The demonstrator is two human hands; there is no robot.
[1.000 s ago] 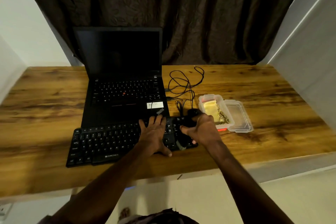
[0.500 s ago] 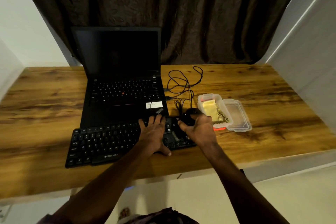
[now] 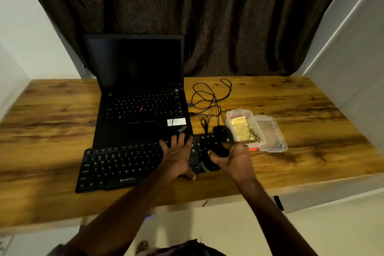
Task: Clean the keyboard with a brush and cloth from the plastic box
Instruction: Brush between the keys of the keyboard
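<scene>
**Keyboard not yet touched by brush or cloth: I am clearing the mouse off it**

The wide wood-grain counter (image 3: pixel 311 110) carries everything. At the back stands an open black laptop with a dark screen (image 3: pixel 137 93); just in front of it lies the thing I have to clean, the long black full-size keyboard (image 3: pixel 120 164), flat on the counter near the front edge. I see no brush or cloth on its keys, so I judge the cleaning itself has not begun.

To the right of the keyboard sits the clear rectangular plastic box (image 3: pixel 231 118), already open, with its clear lid (image 3: pixel 272 135) lying just beside it. A folded yellow cloth (image 3: pixel 241 129) is inside. I cannot make out a brush in there; something darker lies along the cloth, too small to tell.

My left hand (image 3: pixel 177 155) lies spread and flat across the keyboard's right-hand part, steadying it. My right hand (image 3: pixel 232 157) is curled around a small black corded mouse (image 3: pixel 222 137), which I hold just above the number-pad end; a tangle of thin black cable (image 3: pixel 209 97) lies behind it.

So 1 step looks done: the box is open. Left, as I judge it: set the mouse aside, take out the brush, sweep the keys, then wipe with the cloth.
</scene>
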